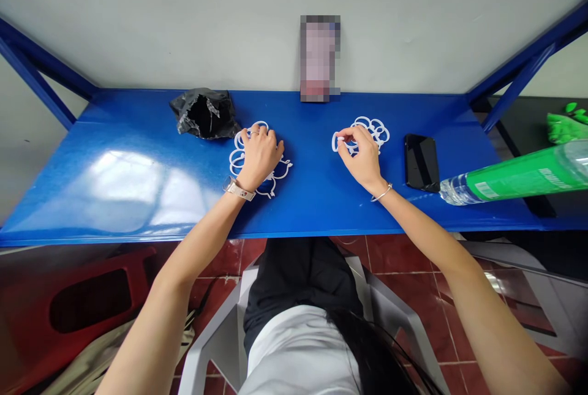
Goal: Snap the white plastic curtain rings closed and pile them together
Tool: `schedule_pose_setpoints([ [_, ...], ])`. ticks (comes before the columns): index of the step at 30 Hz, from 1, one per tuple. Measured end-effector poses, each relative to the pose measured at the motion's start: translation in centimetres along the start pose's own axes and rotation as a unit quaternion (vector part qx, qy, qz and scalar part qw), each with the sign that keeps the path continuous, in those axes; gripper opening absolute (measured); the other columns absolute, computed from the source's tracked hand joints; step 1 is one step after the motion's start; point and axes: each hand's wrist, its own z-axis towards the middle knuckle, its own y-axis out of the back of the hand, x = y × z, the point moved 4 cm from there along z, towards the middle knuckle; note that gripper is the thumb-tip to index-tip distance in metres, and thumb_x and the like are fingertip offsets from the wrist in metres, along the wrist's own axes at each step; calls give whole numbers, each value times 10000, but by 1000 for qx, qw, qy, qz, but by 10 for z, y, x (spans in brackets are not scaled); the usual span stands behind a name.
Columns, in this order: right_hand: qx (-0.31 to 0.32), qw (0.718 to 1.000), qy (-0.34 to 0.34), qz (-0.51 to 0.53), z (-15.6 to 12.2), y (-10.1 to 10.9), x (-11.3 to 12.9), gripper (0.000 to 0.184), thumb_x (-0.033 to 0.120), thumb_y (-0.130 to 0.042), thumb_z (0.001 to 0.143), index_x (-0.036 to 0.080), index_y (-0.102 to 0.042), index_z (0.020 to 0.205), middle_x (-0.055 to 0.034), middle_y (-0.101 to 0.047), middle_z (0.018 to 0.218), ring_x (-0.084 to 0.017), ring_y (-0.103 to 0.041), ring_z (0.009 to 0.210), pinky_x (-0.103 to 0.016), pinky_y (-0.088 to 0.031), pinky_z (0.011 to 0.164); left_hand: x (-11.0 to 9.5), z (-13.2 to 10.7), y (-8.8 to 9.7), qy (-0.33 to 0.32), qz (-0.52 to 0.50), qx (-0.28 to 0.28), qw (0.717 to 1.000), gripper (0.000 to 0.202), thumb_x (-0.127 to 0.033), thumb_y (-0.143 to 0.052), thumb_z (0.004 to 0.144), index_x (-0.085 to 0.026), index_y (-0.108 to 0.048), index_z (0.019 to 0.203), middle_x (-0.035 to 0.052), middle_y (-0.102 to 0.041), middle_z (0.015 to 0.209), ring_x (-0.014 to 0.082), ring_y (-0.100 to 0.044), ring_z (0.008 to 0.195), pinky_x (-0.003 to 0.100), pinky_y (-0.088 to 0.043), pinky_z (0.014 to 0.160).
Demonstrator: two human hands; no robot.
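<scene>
My left hand [261, 153] rests palm down over a loose pile of white plastic rings [237, 158], its fingers bent and somewhat apart. The rings are thin loops, some with small clasp-like ends, and part of the pile is hidden under the palm. To the right, my right hand [362, 157] pinches a white plastic ring [335, 141] between thumb and forefinger. A second cluster of white rings [379, 130] lies just behind and beneath that hand.
A crumpled black plastic bag [206, 114] lies open behind my left hand. A blurred-out upright phone-like object [320, 58] leans against the wall. Right of my right hand are a black phone [421, 162] and a green-labelled bottle [519, 176]. The blue table [312, 211] has side braces.
</scene>
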Motion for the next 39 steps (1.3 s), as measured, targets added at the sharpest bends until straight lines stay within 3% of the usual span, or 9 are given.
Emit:
schedule_pose_setpoints([
  [7, 8, 1000, -12, -2, 1, 0, -4, 101, 264, -532, 951, 226, -610, 900, -44, -668, 856, -201, -618, 777, -360, -509, 756, -12, 3, -2, -33, -33, 53, 998, 227, -207, -449, 914, -159, -636, 794, 153, -639, 945, 351, -571, 1037, 653, -364, 1015],
  [12, 15, 999, -21, -20, 5, 4, -10, 71, 235, -547, 933, 228, -601, 889, -38, -668, 853, -197, -617, 750, -349, -498, 726, -19, 6, 1, -51, -91, 72, 992, 239, -137, -460, 892, -182, -685, 959, 124, -643, 1043, 305, -561, 1058, 550, -413, 996],
  [16, 6, 994, -47, -100, 9, 13, -19, 79, 272, -551, 935, 231, -591, 881, -49, -678, 881, -225, -627, 800, -385, -489, 787, -28, 9, 11, -57, -147, 116, 981, 279, -125, -488, 903, -192, -681, 1094, 120, -645, 1135, 289, -568, 1116, 481, -459, 955],
  [22, 42, 969, -96, -225, 14, 22, -26, 143, 270, -467, 945, 217, -599, 923, -82, -703, 953, -270, -631, 930, -431, -453, 877, -35, 13, 32, -52, -272, 73, 958, 264, -149, -549, 895, -189, -685, 1119, 78, -669, 1082, 202, -633, 988, 356, -519, 884],
  [30, 86, 943, -130, -294, 17, 26, -31, 133, 200, -479, 889, 192, -604, 933, -114, -706, 944, -302, -642, 896, -478, -435, 884, -34, 15, 33, 4, -411, 53, 910, 292, -192, -630, 843, -183, -700, 1126, 49, -664, 1038, 123, -649, 866, 256, -556, 807],
  [39, 54, 955, -73, -283, 13, 27, -41, 169, 243, -457, 936, 179, -613, 945, -143, -677, 951, -319, -611, 908, -511, -433, 858, -37, 14, 36, 15, -425, 57, 903, 319, -177, -612, 847, -177, -701, 1154, 57, -718, 1065, 125, -649, 863, 246, -543, 803],
])
